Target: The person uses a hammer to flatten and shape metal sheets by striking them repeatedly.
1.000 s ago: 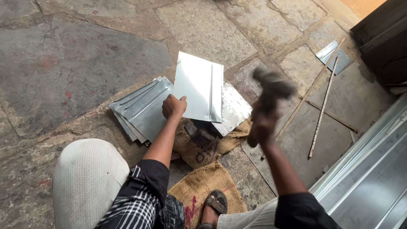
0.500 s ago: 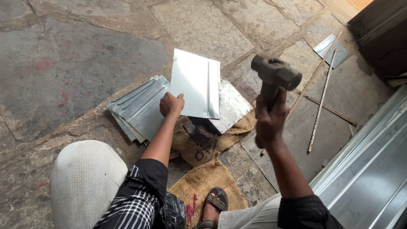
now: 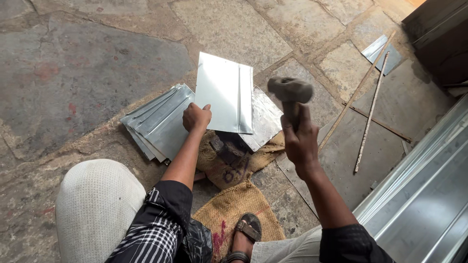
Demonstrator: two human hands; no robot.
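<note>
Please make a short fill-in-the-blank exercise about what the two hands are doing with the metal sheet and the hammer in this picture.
1. The right hand holds a ____ raised above the floor.
2. The left hand presses on the near edge of a flat metal ____.
3. The stack of folded sheets lies on the stone ____.
4. Under the anvil block lies a brown ____ sack.

Missing words: hammer; sheet; floor; burlap
</note>
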